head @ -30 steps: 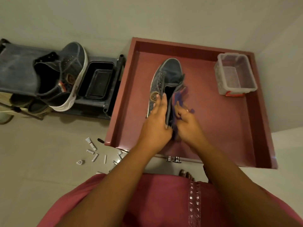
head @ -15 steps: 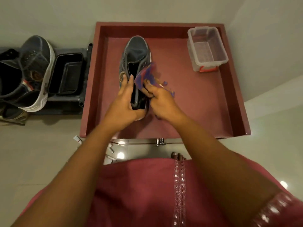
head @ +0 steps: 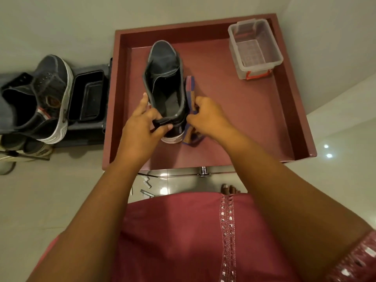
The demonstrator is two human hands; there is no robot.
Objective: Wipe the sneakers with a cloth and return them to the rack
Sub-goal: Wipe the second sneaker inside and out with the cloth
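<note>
The dark sneaker (head: 164, 86) stood in the red tray (head: 254, 127), toe pointing away, its heel tab pinched by the left hand (head: 140, 129) while the right hand (head: 207, 117) pressed the bunched cloth (head: 190, 92) against its right flank.

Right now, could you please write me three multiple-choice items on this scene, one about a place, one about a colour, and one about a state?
1. Where is the clear box?
A. far right corner of the tray
B. on the rack
C. on the floor

2. What colour are the box's latches?
A. blue
B. red
C. black

3. What is the left hand doing?
A. hanging idle
B. pressing the cloth flat
C. gripping the heel of the sneaker

Answers: 1 A, the box sits against the tray's far right walls. 2 B, a red latch shows at its near end. 3 C, its fingers curl round the heel, while the right hand holds the cloth beside the sneaker.
</note>
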